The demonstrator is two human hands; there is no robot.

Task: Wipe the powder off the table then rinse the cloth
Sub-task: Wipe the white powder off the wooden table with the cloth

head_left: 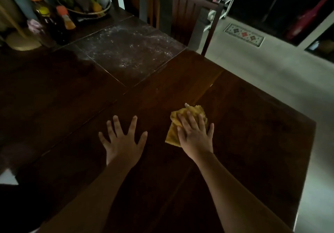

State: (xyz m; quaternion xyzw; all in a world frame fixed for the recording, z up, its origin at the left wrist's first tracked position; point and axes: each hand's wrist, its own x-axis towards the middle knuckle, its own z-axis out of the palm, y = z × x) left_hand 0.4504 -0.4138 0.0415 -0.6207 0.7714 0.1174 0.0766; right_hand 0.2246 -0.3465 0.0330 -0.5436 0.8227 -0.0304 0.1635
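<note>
Head view: a yellow cloth (173, 133) is seen crumpled on the near right part of a dark wooden table (253, 133), pressed flat beneath the right hand (196, 135). White powder (130, 52) is scattered over a paler inset panel at the table's far side, well apart from the cloth, and none of it looks wiped. The wiping step is judged to be only at its start, with the rinse not yet in question. The next move is judged to call for the cloth to be slid forward and to the left across the wood to the dusted panel, under enough pressure for the powder to be gathered rather than pushed off the edge. The right hand's fingers (191, 119) are spread and laid straight on the cloth, with nothing pinched. The left hand (124, 140) is laid palm-down on bare wood near the cloth, its fingers (132, 124) splayed wide and holding nothing. Both forearms are stretched out from the near edge. Bottles (63, 19) and a fruit bowl (85, 1) are stood at the far left, beyond the powder
</note>
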